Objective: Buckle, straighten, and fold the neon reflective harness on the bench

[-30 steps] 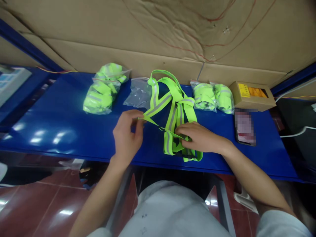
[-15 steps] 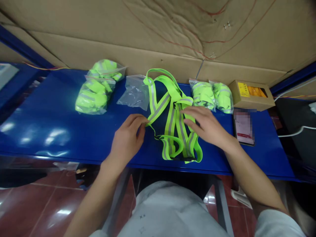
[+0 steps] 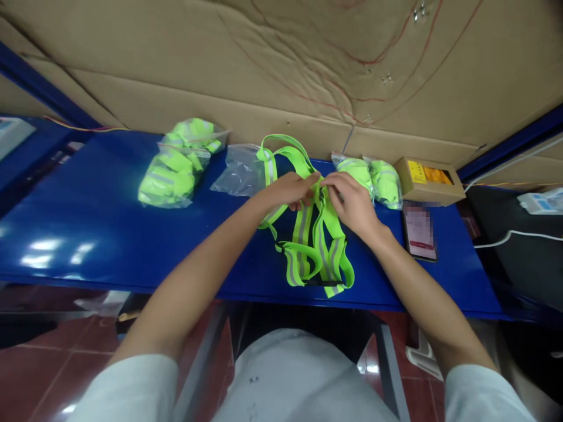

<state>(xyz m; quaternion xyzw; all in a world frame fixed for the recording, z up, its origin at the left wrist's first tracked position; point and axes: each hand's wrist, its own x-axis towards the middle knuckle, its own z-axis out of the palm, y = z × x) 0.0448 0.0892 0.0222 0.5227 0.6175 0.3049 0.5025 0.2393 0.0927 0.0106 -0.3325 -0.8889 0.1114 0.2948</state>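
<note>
A neon-yellow reflective strap vest with grey stripes and black buckles lies loosely spread in front of me. My left hand reaches across its upper part, with thumb and fingers closed on a strap near the middle junction. Close beside it, my right hand pinches the same area from the right. The two sets of fingertips almost meet, and they partly hide the piece of strap between them. Behind my left hand lies a flat clear plastic bag.
Bagged yellow vests are piled on the left of the blue table; more bagged vests stand at the back right. Next to them are a cardboard box and a phone. A cardboard wall rises behind.
My left hand has left the vest's lower-left strap and moved up and right to the middle junction. My right hand has shifted up slightly and closed there; the right-hand straps have moved a little.
</note>
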